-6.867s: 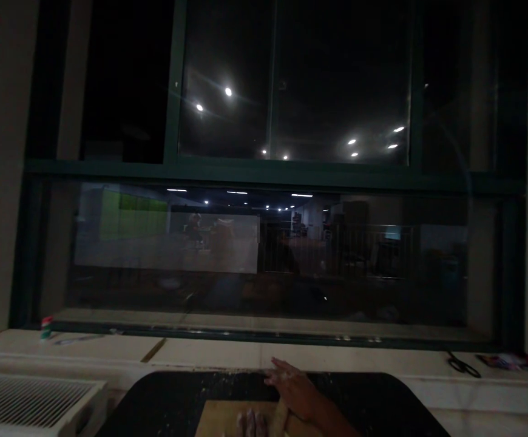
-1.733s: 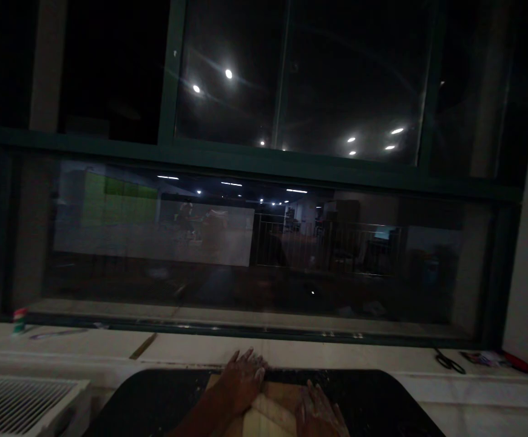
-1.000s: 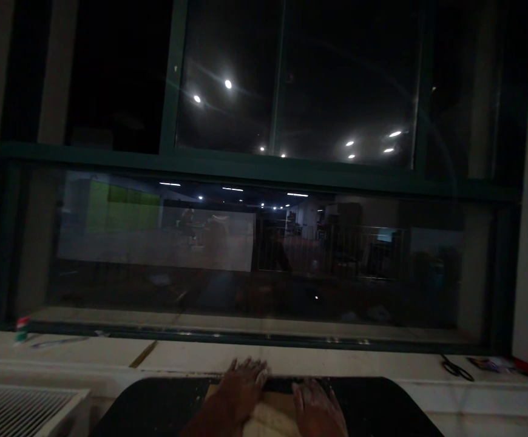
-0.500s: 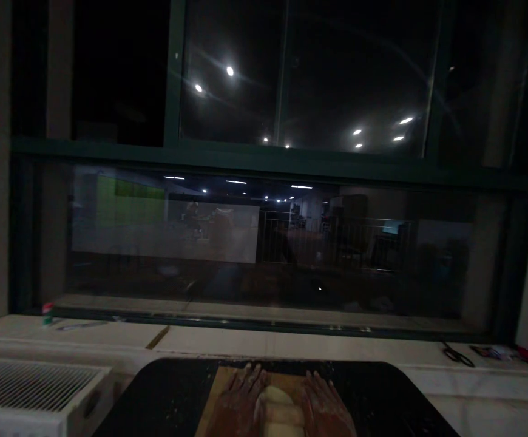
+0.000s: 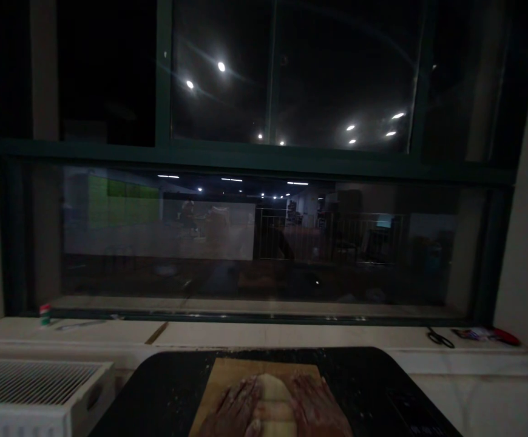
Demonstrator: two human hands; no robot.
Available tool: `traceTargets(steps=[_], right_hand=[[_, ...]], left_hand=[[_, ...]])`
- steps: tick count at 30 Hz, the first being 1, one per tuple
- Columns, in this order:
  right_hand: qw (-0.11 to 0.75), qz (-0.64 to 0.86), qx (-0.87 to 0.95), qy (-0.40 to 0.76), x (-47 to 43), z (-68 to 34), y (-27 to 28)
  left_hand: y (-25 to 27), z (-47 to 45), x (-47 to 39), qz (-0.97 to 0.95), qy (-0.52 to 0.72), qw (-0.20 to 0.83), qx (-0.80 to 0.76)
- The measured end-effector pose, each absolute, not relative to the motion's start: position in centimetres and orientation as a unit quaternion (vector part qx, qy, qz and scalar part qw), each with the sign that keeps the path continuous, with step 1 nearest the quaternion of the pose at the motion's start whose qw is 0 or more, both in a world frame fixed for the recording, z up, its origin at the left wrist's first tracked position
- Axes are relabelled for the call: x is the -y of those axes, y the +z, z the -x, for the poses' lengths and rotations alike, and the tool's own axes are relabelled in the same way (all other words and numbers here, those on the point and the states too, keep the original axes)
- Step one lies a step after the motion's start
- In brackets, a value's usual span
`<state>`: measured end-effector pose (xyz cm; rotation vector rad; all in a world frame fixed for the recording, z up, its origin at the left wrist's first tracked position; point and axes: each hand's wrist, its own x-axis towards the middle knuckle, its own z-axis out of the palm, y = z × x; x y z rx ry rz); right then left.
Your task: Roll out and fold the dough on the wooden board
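Note:
A pale, rounded piece of dough [image 5: 275, 397] with crosswise creases lies on a tan wooden board [image 5: 221, 368]. My left hand [image 5: 236, 403] rests along its left side, the fingers stretched forward and whitened as if by flour; the thumb touches the dough near the bottom edge. On the other side, my right hand [image 5: 316, 400] lies against the dough with its fingers extended, also whitish. The near end of the dough and both wrists are cut off by the frame.
Under the board is a black table [image 5: 164, 385] with pale specks. Behind it runs a white windowsill [image 5: 246, 337] bearing scissors [image 5: 440, 338], a red item [image 5: 506, 337] and a small red-and-green container [image 5: 45, 314]. A white radiator [image 5: 40, 388] stands left; a dark window [image 5: 264, 243] rises behind.
Both hands have drawn back toward me along the dough, uncovering the board's far edge and more of the dough's far end. The camera view has shifted slightly.

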<state>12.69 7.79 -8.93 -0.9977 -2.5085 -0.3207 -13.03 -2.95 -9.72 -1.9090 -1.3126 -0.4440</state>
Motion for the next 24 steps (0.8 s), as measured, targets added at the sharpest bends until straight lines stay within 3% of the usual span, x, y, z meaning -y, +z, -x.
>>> traceTargets(steps=[6, 11, 14, 21, 24], right_hand=[[0.106, 0.407, 0.906, -0.047, -12.8, -9.0, -3.8], [0.116, 0.450, 0.883, -0.064, -14.8, -7.3, -3.6], [0.126, 0.452, 0.881, -0.055, -13.5, -8.0, -3.6], [0.147, 0.466, 0.871, -0.051, -8.1, -10.5, -4.6], [0.197, 0.453, 0.867, -0.074, -7.3, -11.3, -6.7]], left_hand=[[-3.7, 13.2, -2.8, 0.777, -0.083, 0.196, 0.592], [-2.9, 12.6, -5.3, 0.708, -0.063, 0.106, 0.695], [-4.2, 12.3, -4.6, 0.693, -0.104, 0.122, 0.703], [-8.2, 11.3, -0.7, 0.697, -0.160, 0.273, 0.643], [-9.8, 11.6, 0.5, 0.696, -0.172, 0.335, 0.611]])
